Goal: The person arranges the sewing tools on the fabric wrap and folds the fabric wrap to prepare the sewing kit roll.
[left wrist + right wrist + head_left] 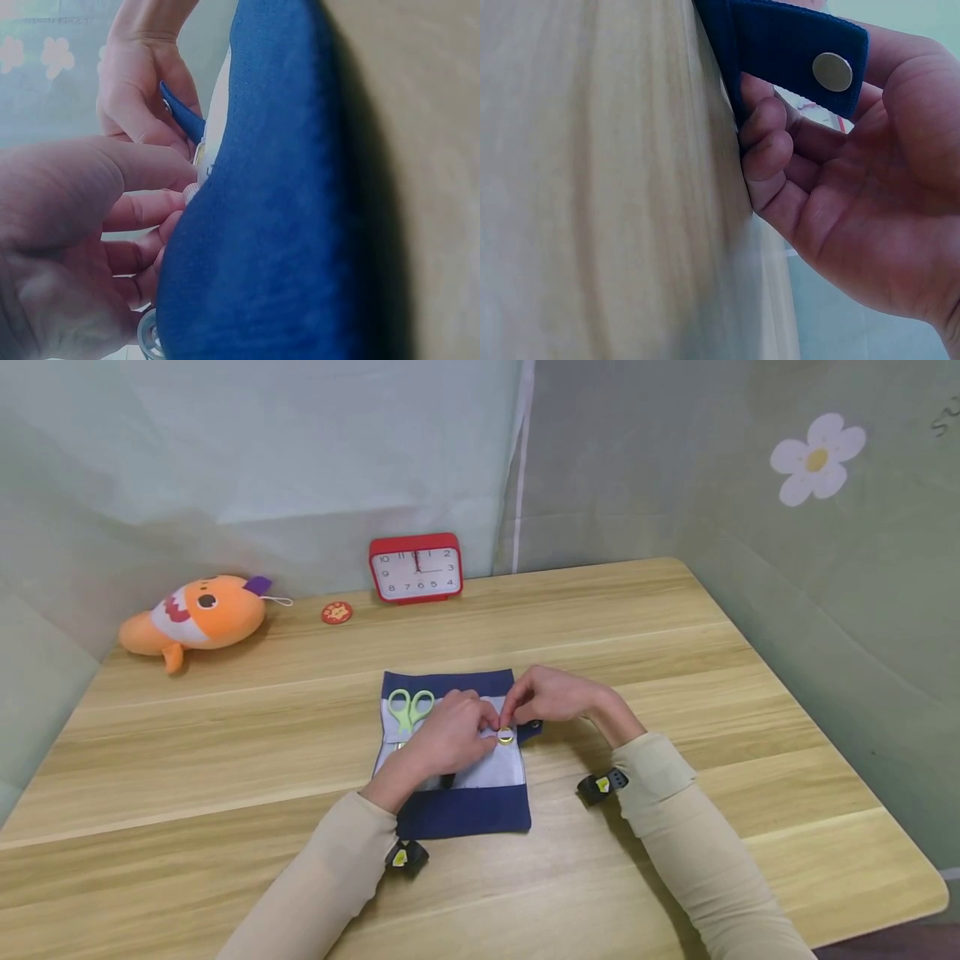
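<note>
A navy fabric sewing-kit-like pouch (pixel 465 810) lies spread open on the table, its pale lining upward. Light-green-handled scissors (pixel 406 713) sit in its left side. Over the middle reaches my left hand (pixel 452 732), fingers bent, fingertips at the lining beside a small gold-rimmed round thing (pixel 506 736); their exact hold is hidden. From the right, my right hand (pixel 557 695) pinches at the top of that round thing with its fingertips. The pouch's strap (pixel 791 49), bearing a metal snap, sticks out beside my right palm. A black item (pixel 447 781) shows partly below my left hand.
Along the back of the table (pixel 637 877) stand a red-framed clock (pixel 417 568), a round red badge (pixel 337 612) and an orange plush toy (pixel 202 614). Fabric walls rise behind and to the right. The table's right edge slopes toward the front corner.
</note>
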